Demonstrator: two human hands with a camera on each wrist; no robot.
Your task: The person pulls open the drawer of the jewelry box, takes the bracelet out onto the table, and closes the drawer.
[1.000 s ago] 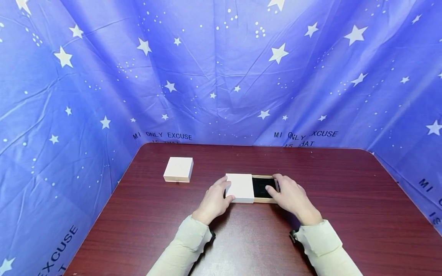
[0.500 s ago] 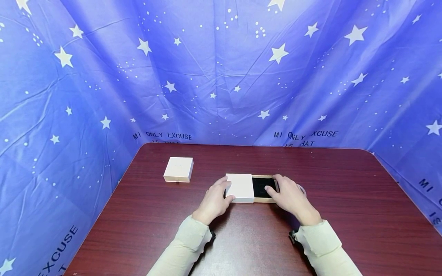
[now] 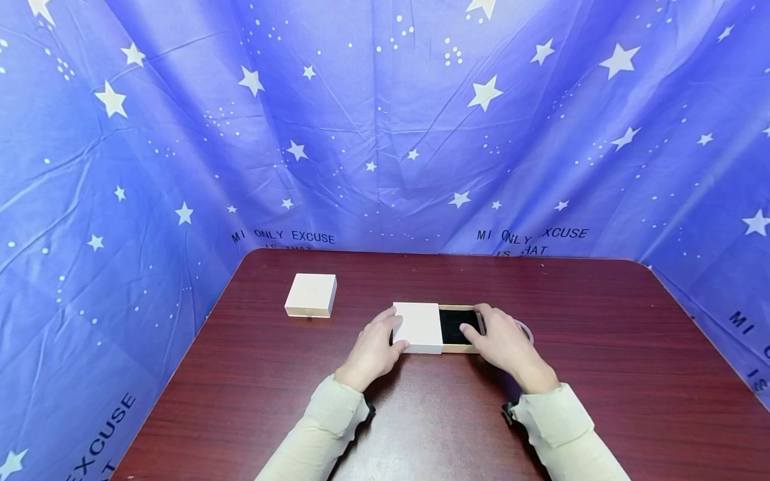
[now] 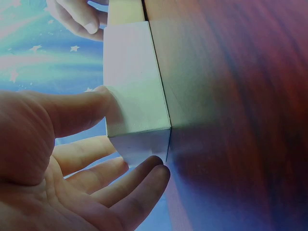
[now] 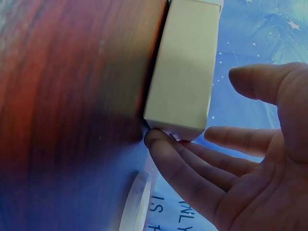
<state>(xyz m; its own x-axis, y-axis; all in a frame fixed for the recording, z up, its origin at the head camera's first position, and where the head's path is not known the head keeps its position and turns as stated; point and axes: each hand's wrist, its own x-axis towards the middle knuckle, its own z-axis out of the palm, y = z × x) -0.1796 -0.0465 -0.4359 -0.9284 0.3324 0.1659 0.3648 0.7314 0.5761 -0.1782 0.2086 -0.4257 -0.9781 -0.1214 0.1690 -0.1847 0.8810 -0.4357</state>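
A white sliding drawer box [image 3: 418, 327] lies on the table in the head view. Its light-tan tray [image 3: 460, 349], lined in black, sticks out on the right. My left hand [image 3: 374, 347] holds the white sleeve at its left end. In the left wrist view its thumb lies on the long side, with fingers at the end face. My right hand [image 3: 511, 347] is at the tray's outer end, its fingers touching that end in the right wrist view. The right thumb hovers over the black lining, apart from the tray's side. Part of the tray's interior is hidden.
A second white box [image 3: 311, 295] stands closed at the back left of the dark red wooden table [image 3: 433, 407]. A pale, thin curved rim [image 3: 527, 331] shows behind my right hand, mostly hidden. A blue star-patterned curtain [image 3: 385, 133] surrounds the table.
My right hand has shifted very slightly left, and more of the pale curved rim behind it shows. The drawer box and my left hand look unmoved.
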